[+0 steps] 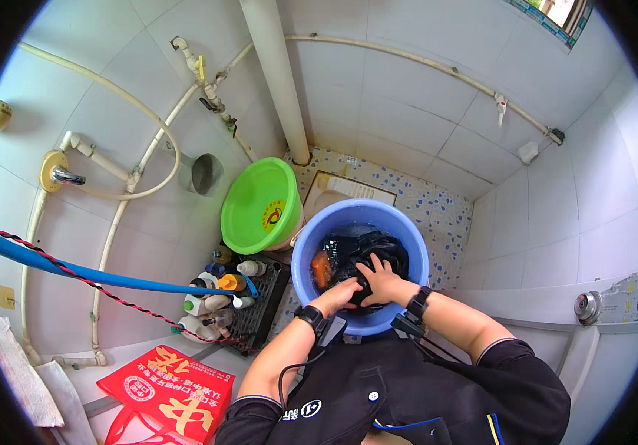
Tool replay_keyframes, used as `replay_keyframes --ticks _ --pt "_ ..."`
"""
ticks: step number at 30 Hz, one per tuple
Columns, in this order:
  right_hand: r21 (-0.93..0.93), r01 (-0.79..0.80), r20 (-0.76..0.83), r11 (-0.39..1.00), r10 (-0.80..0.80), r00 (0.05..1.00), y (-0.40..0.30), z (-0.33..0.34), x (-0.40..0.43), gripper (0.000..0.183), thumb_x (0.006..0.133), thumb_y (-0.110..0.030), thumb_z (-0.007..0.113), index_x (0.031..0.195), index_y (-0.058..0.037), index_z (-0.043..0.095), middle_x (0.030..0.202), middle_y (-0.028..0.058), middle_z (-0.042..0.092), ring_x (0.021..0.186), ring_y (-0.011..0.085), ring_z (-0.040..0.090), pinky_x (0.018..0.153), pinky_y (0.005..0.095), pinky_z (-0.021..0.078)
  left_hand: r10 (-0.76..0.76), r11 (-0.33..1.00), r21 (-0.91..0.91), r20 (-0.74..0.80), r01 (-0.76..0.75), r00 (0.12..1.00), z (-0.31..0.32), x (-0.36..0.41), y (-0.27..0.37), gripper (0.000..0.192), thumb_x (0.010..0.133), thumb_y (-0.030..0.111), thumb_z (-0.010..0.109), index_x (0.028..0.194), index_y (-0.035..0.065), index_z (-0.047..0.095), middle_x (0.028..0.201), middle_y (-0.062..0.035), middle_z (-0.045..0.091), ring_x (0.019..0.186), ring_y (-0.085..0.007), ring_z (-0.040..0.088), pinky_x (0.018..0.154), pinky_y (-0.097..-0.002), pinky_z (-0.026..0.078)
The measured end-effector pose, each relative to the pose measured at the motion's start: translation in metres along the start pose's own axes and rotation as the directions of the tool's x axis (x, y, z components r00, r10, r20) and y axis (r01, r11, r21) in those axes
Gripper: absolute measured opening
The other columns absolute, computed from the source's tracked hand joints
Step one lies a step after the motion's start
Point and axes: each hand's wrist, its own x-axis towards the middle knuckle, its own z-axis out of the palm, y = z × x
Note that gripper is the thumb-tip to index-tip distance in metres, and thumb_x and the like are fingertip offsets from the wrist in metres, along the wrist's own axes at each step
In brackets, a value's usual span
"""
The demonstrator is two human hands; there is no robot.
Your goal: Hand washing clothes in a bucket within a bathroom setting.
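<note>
A blue plastic tub [303,267] stands on the floor in front of me, with dark wet cloth [383,245] lying in water inside it. My left hand [340,297] pinches a bunched fold of the cloth between thumb and fingers near the tub's front side. Close beside it, my right hand [384,282] grasps the same bunch from the right, its fingers spread over the top. An orange object [321,268], possibly a brush or a bar, is in the water along the left wall. The cloth's lower part is hidden.
A green plastic basin [252,194] rests tilted at the tub's back left. Several bottles [207,303] crowd a black plastic rack [266,295]. A blue hose [102,272] crosses from the left. Behind the tub is a squat toilet [324,189]; a red bag [168,389] lies lower left.
</note>
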Motion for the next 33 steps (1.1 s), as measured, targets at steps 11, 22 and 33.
replay_keyframes --ticks 11,22,33 --pt "-0.102 -0.183 0.196 0.978 0.2 0.96 0.023 0.026 0.061 0.092 0.062 -0.036 0.067 0.128 -0.0104 0.009 0.132 0.0225 0.003 0.118 0.0443 0.013 0.095 0.0454 0.0206 0.082 0.896 0.437 -0.336 0.078 0.938 -0.025 0.0 0.002 0.058 0.063 0.02 0.058 0.112 -0.0039 0.038 0.098 -0.0197 0.052 0.089 -0.0276 0.052 0.077 -0.031 0.041" --pt "0.163 -0.109 -0.079 0.981 0.123 0.989 0.057 0.044 0.077 0.046 0.07 -0.029 0.058 0.102 0.0029 0.049 0.099 0.0231 0.051 0.093 0.0315 0.05 0.08 0.0335 0.0399 -0.208 0.96 0.102 -0.365 0.261 0.907 -0.013 0.006 0.006 0.055 0.071 0.029 0.053 0.116 0.0042 0.033 0.11 -0.0148 0.038 0.094 -0.0288 0.042 0.073 -0.0466 0.042" --pt "0.889 0.055 -0.098 0.455 0.071 0.993 0.02 -0.06 -0.052 0.024 0.075 -0.018 0.058 0.089 0.0016 0.056 0.077 0.003 0.057 0.067 0.0108 0.051 0.061 0.0245 0.043 -0.113 0.964 -0.263 -0.297 0.032 0.948 -0.016 0.01 0.007 0.053 0.076 0.045 0.046 0.114 0.0093 0.036 0.109 -0.013 0.045 0.091 -0.0297 0.05 0.065 -0.0473 0.045"
